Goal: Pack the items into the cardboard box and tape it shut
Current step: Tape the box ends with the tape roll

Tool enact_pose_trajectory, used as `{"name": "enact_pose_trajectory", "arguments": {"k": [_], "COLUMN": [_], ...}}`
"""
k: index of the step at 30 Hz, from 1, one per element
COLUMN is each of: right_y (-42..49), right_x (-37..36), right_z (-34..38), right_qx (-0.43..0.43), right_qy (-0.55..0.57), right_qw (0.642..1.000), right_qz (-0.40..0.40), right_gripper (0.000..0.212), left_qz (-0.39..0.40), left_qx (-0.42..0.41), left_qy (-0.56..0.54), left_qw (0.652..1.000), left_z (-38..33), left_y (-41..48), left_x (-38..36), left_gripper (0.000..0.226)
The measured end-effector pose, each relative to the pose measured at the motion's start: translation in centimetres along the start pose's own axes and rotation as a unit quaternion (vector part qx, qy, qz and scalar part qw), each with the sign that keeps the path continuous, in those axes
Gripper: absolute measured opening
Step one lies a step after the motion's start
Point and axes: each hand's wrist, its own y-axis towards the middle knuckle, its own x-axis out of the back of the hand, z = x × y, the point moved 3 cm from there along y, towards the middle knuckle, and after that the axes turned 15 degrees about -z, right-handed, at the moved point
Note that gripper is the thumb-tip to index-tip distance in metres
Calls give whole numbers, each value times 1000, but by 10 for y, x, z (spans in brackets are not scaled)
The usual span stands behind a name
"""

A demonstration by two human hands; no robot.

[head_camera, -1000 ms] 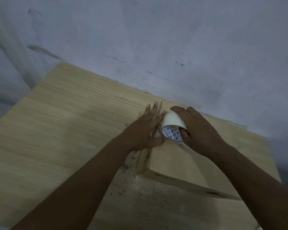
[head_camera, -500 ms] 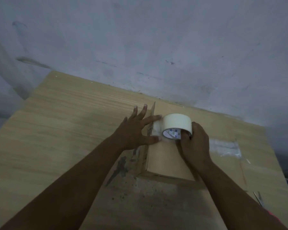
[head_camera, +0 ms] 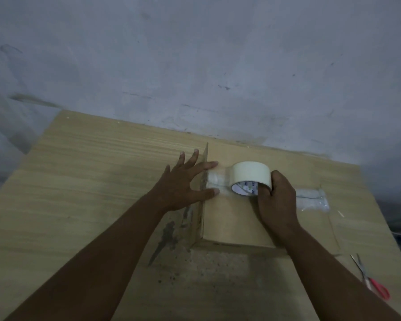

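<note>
1. a person's right hand (head_camera: 277, 200) has its grip clamped on a roll of tape (head_camera: 250, 178), fingers hooked through the core, the roll standing on edge on top of the closed cardboard box (head_camera: 232, 218).
2. the left hand (head_camera: 183, 184) lies flat with fingers spread apart, clamped on nothing; its fingertips (head_camera: 214, 163) press the free end of the tape strip (head_camera: 215, 184) at the box's left top edge.
3. the box sits on a pale wood-grain table (head_camera: 79, 181) close to a scuffed grey wall (head_camera: 195, 66).
4. the strip's long axis runs left to right across the lid; the untaped stretch lies to the right of the right-hand grip, so the right hand is nearer the work ahead, and the pull looks set to go rightward, away from the pinning hand.
5. the tape is glossy and clear on matte brown board; the roll is a smooth cream ring with a printed core.
6. more shiny tape (head_camera: 310, 200) shows beyond the right wrist.
7. red-handled scissors (head_camera: 370, 281) lie on the table, well right of and nearer than both grips.
</note>
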Motion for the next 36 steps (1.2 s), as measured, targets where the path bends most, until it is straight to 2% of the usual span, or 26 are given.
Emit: {"name": "enact_pose_trajectory", "arguments": {"k": [3,6,9,13,16,18,22,24,27,31,33,36], "right_y": [0,-2,-4,-5,-4,-5,-6,-5,-4,-4,-4,-4], "right_x": [1,0,0,-2,-3,-4,-3,-4,-5,-6,-6,-6], "right_z": [1,2,3,1,2,3,3,3,2,1,0,-1], "right_qx": [0,-5,-14,-17,-17,-18,-16,-16,-20,-19,-19,-17], "right_qy": [6,16,25,26,28,33,34,30,31,41,42,44], "right_qw": [1000,1000,1000,1000,999,999,999,999,999,999,999,999], "right_qz": [0,0,-4,-3,1,9,15,17,16,19,23,24], "right_gripper": [18,17,18,19,20,20,18,17,17,16,17,18], "left_qz": [-25,-62,-86,-118,-71,-42,-17,-37,-59,-76,-88,-107], "left_qx": [38,54,99,130,165,194,231,219,153,105,129,257], "left_qy": [-69,-133,-279,-363,-372,-368,-241,-192,-156,-104,-116,-216], "left_qw": [997,988,951,915,911,908,942,956,974,986,981,936], "left_z": [-4,-2,-3,-17,-32,-32,-28,-31,-35,-35,-39,-50], "left_y": [6,2,-6,-5,-6,-4,-4,-11,-30,-43,-38,-22], "left_x": [-1,-13,-26,-33,-36,-40,-42,-42,-41,-32,-28,-28], "left_gripper": [42,44,35,42,49,66,74,72,64,57,55,56]}}
